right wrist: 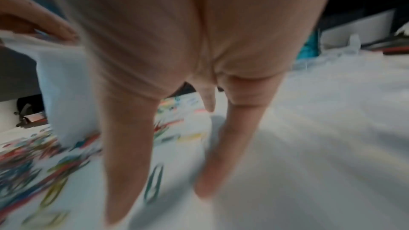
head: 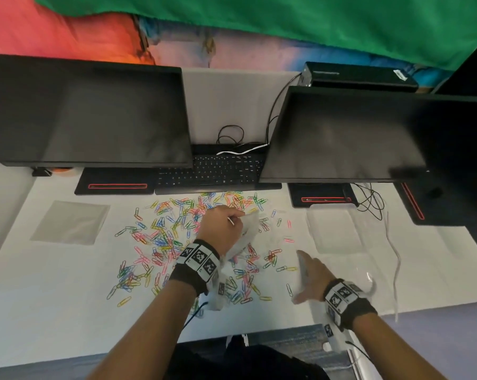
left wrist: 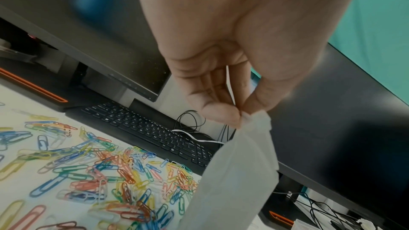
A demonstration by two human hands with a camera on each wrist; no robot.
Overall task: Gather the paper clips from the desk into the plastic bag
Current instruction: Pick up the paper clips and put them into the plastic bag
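Observation:
Several coloured paper clips (head: pixel 166 237) lie scattered over the white desk (head: pixel 53 297), also seen in the left wrist view as paper clips (left wrist: pixel 92 172). My left hand (head: pixel 223 226) hangs above the pile and pinches the top edge of a clear plastic bag (head: pixel 245 234); the bag (left wrist: pixel 239 172) hangs down from the thumb and fingertips (left wrist: pixel 221 113). My right hand (head: pixel 307 272) is to the right of the pile, fingers straight and spread just above the desk, holding nothing. It is blurred in the right wrist view, where the bag (right wrist: pixel 64 90) shows at left.
Two dark monitors (head: pixel 89 116) (head: pixel 350 135) and a black keyboard (head: pixel 212 171) stand behind the clips. A flat clear sheet (head: pixel 72 223) lies at left, a clear plastic tray (head: pixel 333 229) at right, with cables (head: pixel 372 201) and a white cord (head: pixel 396 264) further right.

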